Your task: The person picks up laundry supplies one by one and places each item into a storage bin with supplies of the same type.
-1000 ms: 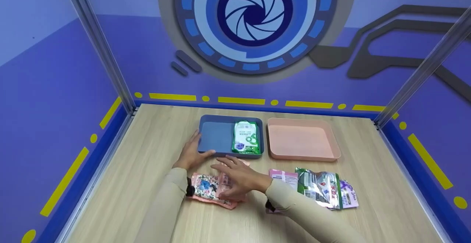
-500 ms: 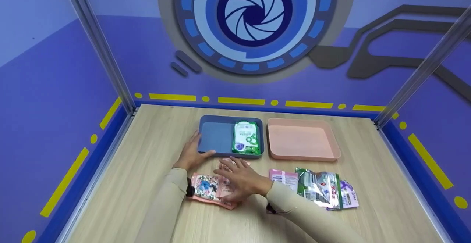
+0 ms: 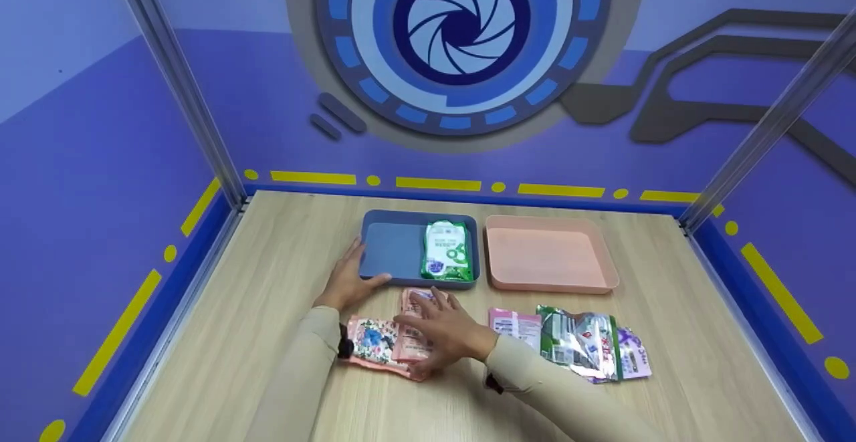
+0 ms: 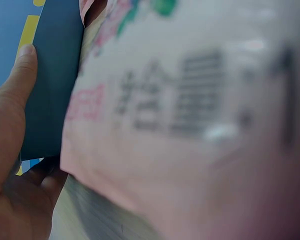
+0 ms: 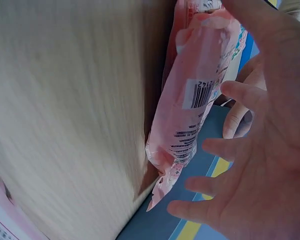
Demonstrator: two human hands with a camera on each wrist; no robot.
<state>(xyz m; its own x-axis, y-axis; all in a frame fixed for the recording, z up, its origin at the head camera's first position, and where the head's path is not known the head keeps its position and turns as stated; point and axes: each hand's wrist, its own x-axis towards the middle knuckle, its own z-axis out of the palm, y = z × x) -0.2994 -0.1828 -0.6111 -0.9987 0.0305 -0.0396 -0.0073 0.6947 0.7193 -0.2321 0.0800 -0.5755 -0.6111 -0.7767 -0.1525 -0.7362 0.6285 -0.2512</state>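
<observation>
My left hand (image 3: 349, 280) holds the front left corner of a blue-grey tray (image 3: 394, 282), thumb at the front rim and fingers along the left side. A green and white packet (image 3: 447, 251) lies in the tray's right half. In front of it are pink packets: one flowered packet (image 3: 374, 339) and another with a barcode (image 5: 185, 105), which overlaps it. My right hand (image 3: 449, 329) hovers over the pink packets with its fingers spread, holding nothing. Part of the upper packet is hidden under it. A blurred pink packet (image 4: 190, 115) fills much of the left wrist view.
A pink tray (image 3: 552, 288) stands right of the blue-grey one. In front of it lie a pink packet (image 3: 516, 325), a green and silver packet (image 3: 579, 343) and a purple packet (image 3: 634, 355), partly overlapping. Panel walls with metal posts (image 3: 194, 94) enclose the wooden table (image 3: 695, 362).
My right hand has shifted slightly right, so more of the upper pink packet shows. My left hand and the trays have stayed in place.
</observation>
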